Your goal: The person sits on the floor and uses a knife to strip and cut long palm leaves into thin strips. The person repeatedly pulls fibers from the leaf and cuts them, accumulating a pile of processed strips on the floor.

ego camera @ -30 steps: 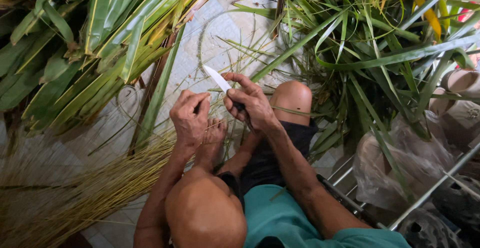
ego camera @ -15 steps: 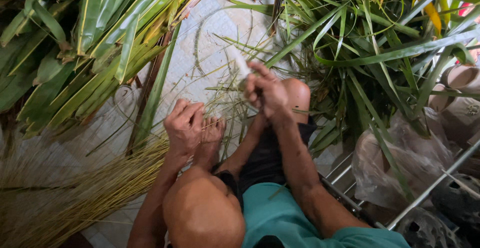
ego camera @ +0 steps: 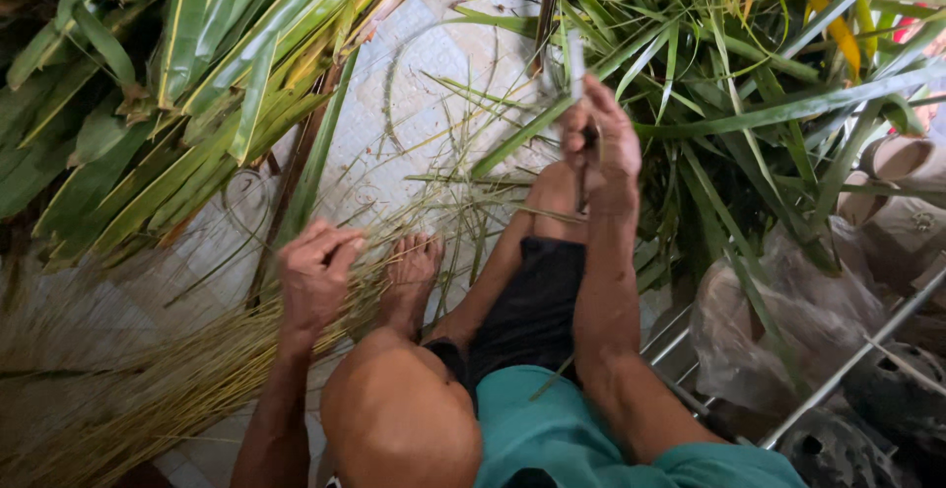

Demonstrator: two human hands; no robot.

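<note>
The left hand [ego camera: 317, 269] pinches thin, stiff leaf ribs [ego camera: 197, 370] heaped on the tiled floor [ego camera: 414, 84]. The right hand [ego camera: 601, 143] grips a knife [ego camera: 574, 64], its handle hidden and blade motion-blurred. Beyond lie long glossy green palm fronds [ego camera: 197, 54].

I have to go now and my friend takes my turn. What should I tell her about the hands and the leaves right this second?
Right hand: raised, grip shut on a knife, blade pointing up and blurred.
Left hand: low, fingers curled over thin leaf ribs by the person's bare foot; whether it pinches one is hard to tell.
Things: heap of green palm leaves at the upper left, more fronds on the right, tiled floor between.
Done: a big pile of stripped yellowish ribs lies at the lower left.
Left: many leaves are whole, not yet stripped.
</note>
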